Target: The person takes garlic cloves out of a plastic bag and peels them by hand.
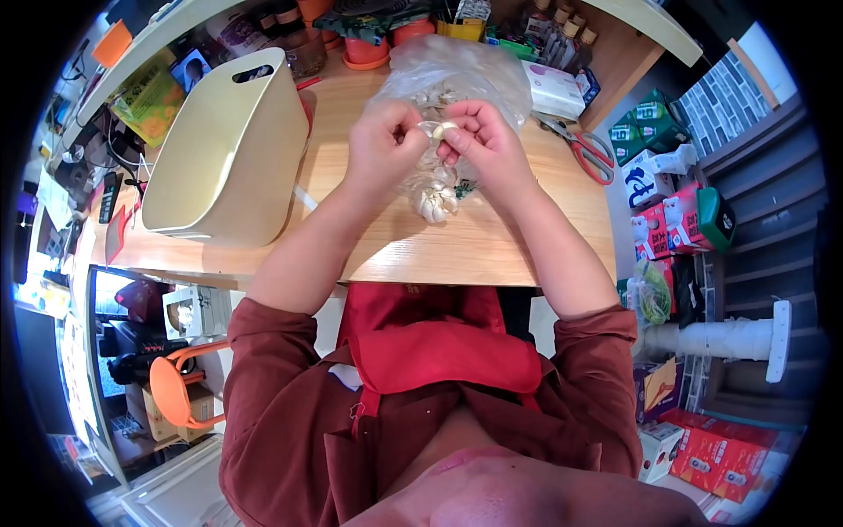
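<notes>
Over the desk, my right hand (487,145) holds a pale peeled garlic clove (443,130) between thumb and fingers. Close beside it, my left hand (385,140) is closed in a pinch on a thin, whitish piece of skin (428,127) at the clove's left side. A garlic bulb (435,202) rests on the wood below my hands. Behind them, a clear plastic bag (457,66) lies spread out, with loose garlic and skins (439,92) in and around it.
A tall cream bin (263,167) stands on the desk (395,255) at the left. Red-handled scissors (593,158) lie at the right. Small pots (364,53), a white box (553,88) and bottles line the back. An orange chair (171,391) is at the lower left.
</notes>
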`<state>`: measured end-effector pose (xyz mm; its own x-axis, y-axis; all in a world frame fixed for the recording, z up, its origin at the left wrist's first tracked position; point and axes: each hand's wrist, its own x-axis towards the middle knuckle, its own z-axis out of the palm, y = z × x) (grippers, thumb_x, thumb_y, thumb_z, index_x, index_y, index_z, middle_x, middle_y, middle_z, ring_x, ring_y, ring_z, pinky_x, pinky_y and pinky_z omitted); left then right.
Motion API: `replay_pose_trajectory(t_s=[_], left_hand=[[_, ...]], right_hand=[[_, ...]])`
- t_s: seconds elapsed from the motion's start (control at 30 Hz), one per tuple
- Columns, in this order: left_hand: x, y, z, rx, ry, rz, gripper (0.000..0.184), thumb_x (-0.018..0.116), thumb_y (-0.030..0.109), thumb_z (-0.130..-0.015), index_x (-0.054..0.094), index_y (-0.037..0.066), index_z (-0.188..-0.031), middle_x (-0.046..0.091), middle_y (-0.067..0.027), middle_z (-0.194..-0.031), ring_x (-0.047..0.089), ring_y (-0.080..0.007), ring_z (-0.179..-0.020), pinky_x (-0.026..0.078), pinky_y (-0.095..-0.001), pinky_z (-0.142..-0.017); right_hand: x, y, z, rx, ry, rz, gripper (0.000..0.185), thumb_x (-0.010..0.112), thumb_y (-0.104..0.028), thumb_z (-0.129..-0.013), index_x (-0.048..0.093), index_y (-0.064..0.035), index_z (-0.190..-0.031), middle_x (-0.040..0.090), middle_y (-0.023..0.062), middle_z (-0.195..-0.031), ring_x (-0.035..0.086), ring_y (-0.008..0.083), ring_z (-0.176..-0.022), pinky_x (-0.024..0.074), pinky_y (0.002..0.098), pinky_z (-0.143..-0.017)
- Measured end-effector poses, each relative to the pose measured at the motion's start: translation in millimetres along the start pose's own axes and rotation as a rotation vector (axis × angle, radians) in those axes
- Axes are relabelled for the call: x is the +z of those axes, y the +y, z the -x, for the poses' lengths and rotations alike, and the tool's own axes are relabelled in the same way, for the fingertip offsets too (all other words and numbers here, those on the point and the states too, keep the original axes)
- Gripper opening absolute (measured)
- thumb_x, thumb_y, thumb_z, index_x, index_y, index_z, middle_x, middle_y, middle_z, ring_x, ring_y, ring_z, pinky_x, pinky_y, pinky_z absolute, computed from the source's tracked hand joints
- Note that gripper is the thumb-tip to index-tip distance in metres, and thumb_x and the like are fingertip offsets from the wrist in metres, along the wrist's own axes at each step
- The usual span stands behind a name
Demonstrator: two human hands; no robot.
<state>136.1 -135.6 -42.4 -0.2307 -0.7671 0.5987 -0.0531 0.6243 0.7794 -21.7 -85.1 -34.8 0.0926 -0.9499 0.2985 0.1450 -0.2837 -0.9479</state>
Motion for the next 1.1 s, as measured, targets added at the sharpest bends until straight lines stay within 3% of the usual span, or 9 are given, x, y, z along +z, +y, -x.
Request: replay_pose_trajectory(t_s=[0.2,0.3,0.4,0.5,0.6,0.7,0.8,0.9,1.1], left_hand=[[-4,9,-3,0.125,0.102,-0.214,0.008,0.058,0.000,-0.065,0.051,0.000,-0.063,0.046,-0.0085,-0.059,0.046,-0.0160,-0.053,0.038,-0.0273,-0.048],[-10,7,-5,0.195,0.054,-0.377,0.008,0.060,0.000,-0.069,0.053,0.001,-0.070,0.050,-0.0052,-0.065,0.049,-0.0091,-0.055,0.040,-0.0221,-0.049],[-7,1,-6,0.187,0.011,-0.442,0.010,0.063,-0.001,-0.069,0.054,0.001,-0.073,0.051,-0.0069,-0.067,0.051,-0.0127,-0.055,0.043,-0.0248,-0.050],[-3,1,-7,0.282,-0.015,-0.391,0.010,0.062,-0.001,-0.067,0.054,0.002,-0.072,0.053,-0.0120,-0.070,0.054,-0.0263,-0.061,0.044,-0.0347,-0.057],[-2,-2,-9,0.447,-0.025,-0.374,0.008,0.060,-0.001,-0.071,0.058,0.003,-0.077,0.057,-0.0126,-0.074,0.056,-0.0268,-0.067,0.045,-0.0344,-0.062],[-8,11,-4,0.108,-0.210,-0.291,0.012,0.064,0.005,-0.072,0.061,0.005,-0.084,0.059,-0.0116,-0.076,0.057,-0.0270,-0.069,0.046,-0.0323,-0.061],[-20,30,-10,-0.215,-0.629,-0.272,0.022,0.070,0.016,-0.069,0.061,0.005,-0.086,0.059,-0.0113,-0.079,0.057,-0.0280,-0.074,0.046,-0.0331,-0.063],[-22,32,-5,0.061,-0.839,-0.328,0.036,0.074,0.025,-0.064,0.061,0.007,-0.093,0.059,-0.0113,-0.088,0.057,-0.0291,-0.080,0.046,-0.0353,-0.067],[-11,24,12,0.180,-0.933,-0.597,0.052,0.077,0.023,-0.059,0.054,0.007,-0.103,0.054,-0.0150,-0.098,0.055,-0.0337,-0.081,0.046,-0.0390,-0.070]], right_hand=[[-1,1,-1,-0.035,-0.014,0.002,0.023,0.060,-0.001,-0.081,0.051,-0.0018,-0.101,0.057,0.0014,-0.087,0.056,0.0067,-0.075,0.0458,0.0198,-0.065],[-3,7,-2,-0.066,0.031,0.167,0.020,0.064,-0.001,-0.077,0.056,-0.0034,-0.096,0.055,-0.0005,-0.085,0.052,0.0043,-0.071,0.0440,0.0179,-0.064],[-6,11,-3,-0.100,0.054,0.296,0.019,0.067,-0.004,-0.074,0.060,-0.0048,-0.092,0.054,-0.0018,-0.082,0.048,0.0037,-0.066,0.0425,0.0179,-0.061],[-7,12,-3,-0.162,0.093,0.446,0.018,0.068,-0.006,-0.074,0.061,-0.0054,-0.091,0.053,-0.0018,-0.079,0.047,0.0045,-0.064,0.0419,0.0190,-0.059],[-6,5,-2,-0.196,0.110,0.561,0.018,0.067,-0.010,-0.076,0.060,-0.0042,-0.092,0.053,-0.0012,-0.079,0.046,0.0056,-0.062,0.0415,0.0196,-0.058],[-8,4,-3,-0.119,0.097,0.336,0.017,0.063,-0.012,-0.081,0.057,-0.0028,-0.094,0.054,0.0009,-0.082,0.049,0.0073,-0.063,0.0422,0.0202,-0.058],[-8,-5,-2,-0.014,0.075,0.080,0.012,0.055,-0.011,-0.086,0.053,-0.0027,-0.095,0.055,0.0031,-0.082,0.054,0.0091,-0.067,0.0443,0.0212,-0.059],[-6,-9,-2,0.072,0.050,-0.128,0.012,0.049,-0.013,-0.090,0.051,-0.0037,-0.097,0.057,0.0050,-0.083,0.056,0.0110,-0.072,0.0438,0.0222,-0.062],[-11,-5,-3,0.189,0.018,-0.298,0.004,0.049,-0.007,-0.084,0.050,-0.0043,-0.088,0.056,0.0057,-0.077,0.058,0.0138,-0.068,0.0447,0.0200,-0.058]])
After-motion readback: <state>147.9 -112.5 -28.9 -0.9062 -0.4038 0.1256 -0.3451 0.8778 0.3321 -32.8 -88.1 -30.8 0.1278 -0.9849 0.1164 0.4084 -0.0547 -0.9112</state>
